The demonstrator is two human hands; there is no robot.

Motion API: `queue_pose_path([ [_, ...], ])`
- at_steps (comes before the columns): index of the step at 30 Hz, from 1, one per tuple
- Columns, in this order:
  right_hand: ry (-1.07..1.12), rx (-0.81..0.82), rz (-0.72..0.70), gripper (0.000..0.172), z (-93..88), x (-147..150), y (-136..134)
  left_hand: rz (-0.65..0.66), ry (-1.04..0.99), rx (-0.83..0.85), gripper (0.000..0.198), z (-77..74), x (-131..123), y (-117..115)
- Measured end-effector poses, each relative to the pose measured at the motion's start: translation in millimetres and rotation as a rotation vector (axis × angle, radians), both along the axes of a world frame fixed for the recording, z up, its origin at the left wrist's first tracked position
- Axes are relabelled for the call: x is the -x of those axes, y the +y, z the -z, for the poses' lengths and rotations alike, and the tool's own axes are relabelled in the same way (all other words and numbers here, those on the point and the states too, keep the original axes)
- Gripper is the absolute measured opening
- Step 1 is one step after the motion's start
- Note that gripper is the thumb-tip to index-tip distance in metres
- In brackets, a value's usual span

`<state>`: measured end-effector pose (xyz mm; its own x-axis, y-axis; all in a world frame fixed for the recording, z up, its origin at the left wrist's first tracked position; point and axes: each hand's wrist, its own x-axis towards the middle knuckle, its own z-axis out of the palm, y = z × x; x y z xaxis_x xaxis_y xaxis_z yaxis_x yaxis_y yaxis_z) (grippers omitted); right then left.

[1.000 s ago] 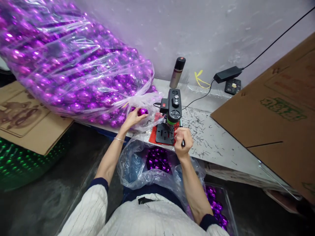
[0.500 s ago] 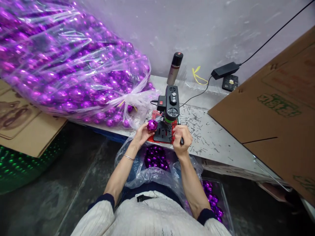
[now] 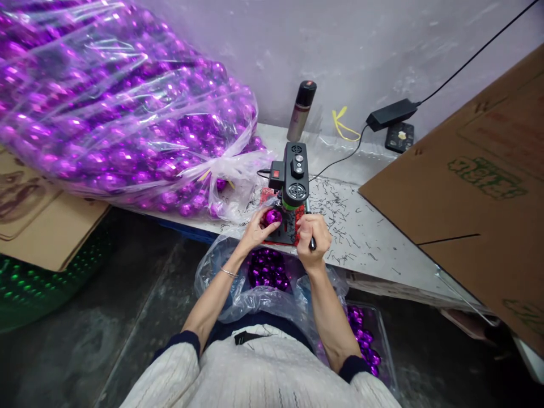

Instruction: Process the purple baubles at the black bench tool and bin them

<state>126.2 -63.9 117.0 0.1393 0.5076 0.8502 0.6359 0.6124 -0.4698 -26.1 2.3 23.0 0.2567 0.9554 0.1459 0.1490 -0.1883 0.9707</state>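
Note:
A shiny purple ball with a faceted surface is in the fingers of my left hand, just below the head of a small black bench drill press. The ball is over the machine's dark slotted base plate, close to its left side. My right hand is wrapped round the black lever handle at the machine's right. The drill tip is hidden under the head. In my lap, a clear plastic bag lies open around several purple balls.
A huge tied clear bag of purple balls fills the left. A spray can, a yellow tie and a power adapter are along the wall. Dark shavings litter the table. A cardboard box stands right.
My left hand has moved right with the purple ball, bringing it from beside the machine to under its head. My right hand stays on the lever handle.

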Motion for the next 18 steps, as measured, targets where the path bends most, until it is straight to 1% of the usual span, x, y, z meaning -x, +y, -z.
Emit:
queue_pose_path([
  [2, -0.011, -0.005, 0.004, 0.023, -1.3, 0.0, -0.1, 0.021, 0.089, -0.098, 0.066, 0.7, -0.1, 0.9],
  [6, -0.036, -0.013, 0.02, 0.023, -2.9, 0.4, 0.0, 0.06, 0.192, -0.133, 0.067, 0.0, 2.8, 0.8],
  [11, -0.034, -0.004, 0.021, 0.023, -3.6, 0.0, -0.7, 0.128, 0.324, -0.26, 0.061, -7.5, 6.1, 1.5],
  [15, -0.023, 0.024, 0.005, 0.022, -9.7, -1.2, -1.0, 0.148, 0.411, -0.256, 0.058, -15.9, -0.4, 6.1],
  [18, -0.011, 0.039, 0.001, 0.022, -15.3, -1.6, -1.2, 0.137, 0.413, -0.251, 0.057, -14.1, -10.3, 10.8],
])
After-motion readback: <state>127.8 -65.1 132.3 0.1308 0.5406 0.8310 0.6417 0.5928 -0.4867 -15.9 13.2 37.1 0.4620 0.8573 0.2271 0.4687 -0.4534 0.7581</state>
